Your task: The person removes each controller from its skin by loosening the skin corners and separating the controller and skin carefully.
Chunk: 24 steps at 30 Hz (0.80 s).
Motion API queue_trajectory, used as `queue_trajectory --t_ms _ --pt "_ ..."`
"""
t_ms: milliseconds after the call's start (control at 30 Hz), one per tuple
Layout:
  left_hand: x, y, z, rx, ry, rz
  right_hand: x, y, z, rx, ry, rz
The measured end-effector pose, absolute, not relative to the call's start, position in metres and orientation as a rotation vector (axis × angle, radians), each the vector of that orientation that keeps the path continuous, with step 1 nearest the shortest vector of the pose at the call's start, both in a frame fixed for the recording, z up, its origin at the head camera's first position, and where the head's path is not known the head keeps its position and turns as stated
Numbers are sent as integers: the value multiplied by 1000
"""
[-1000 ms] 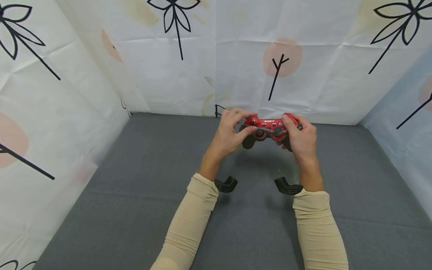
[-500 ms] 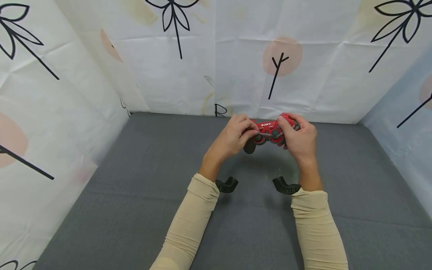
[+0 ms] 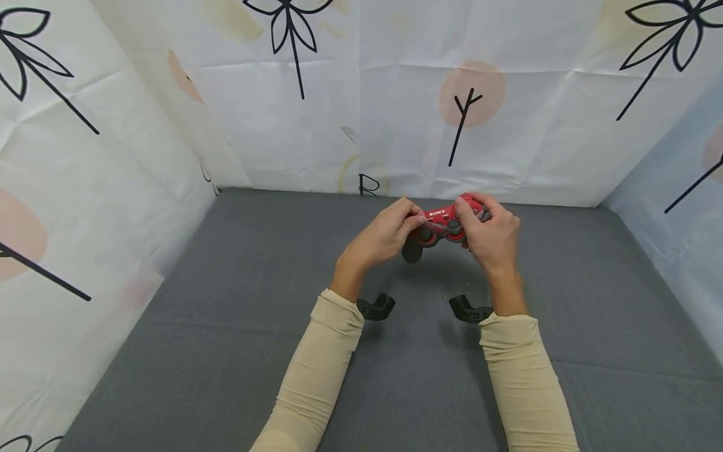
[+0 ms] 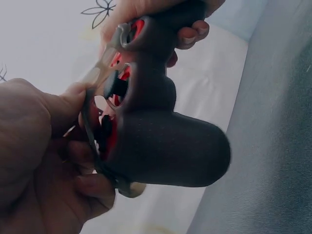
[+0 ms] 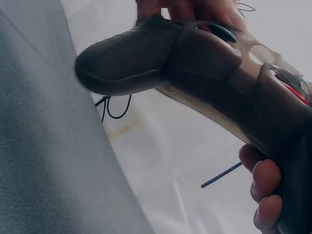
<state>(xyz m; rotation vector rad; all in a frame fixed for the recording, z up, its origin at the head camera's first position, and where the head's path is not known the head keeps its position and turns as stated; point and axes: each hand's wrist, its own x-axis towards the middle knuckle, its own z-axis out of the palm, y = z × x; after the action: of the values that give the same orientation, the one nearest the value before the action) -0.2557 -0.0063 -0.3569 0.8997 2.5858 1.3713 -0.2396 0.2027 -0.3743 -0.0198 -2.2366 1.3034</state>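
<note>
The right hand (image 3: 494, 236) grips a red controller (image 3: 438, 214) just right of the frame's centre, best kept steady while the left hand (image 3: 384, 233), fingers pinching the cover (image 4: 165, 146) by its edge, works gently.

Tilted above the table (image 3: 254, 263): red SONY controller (image 3: 437, 215), sheathed in a smoky see-through sleeve (image 4: 175, 151) stretched partly off its face.

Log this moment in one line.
left hand: pinches cover rim | right hand: grips controller | cover: around controller, rim lifted at left hand | controller: held above table
</note>
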Motion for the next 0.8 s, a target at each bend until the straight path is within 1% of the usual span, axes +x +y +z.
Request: queue_trajectory --t_ms 133,433,600,800 --pt "-255 -3 -357 847 2538 1327 -240 205 -374 -13 -2256 1279" --pt "-255 -3 -357 914 2561 1249 -240 211 -369 -16 -2308 1362" --pt "-256 -6 -361 953 2524 1306 -237 212 -366 -36 -2338 1362" --pt "-259 -6 -367 974 2533 1400 -239 211 -371 15 -2314 1293"
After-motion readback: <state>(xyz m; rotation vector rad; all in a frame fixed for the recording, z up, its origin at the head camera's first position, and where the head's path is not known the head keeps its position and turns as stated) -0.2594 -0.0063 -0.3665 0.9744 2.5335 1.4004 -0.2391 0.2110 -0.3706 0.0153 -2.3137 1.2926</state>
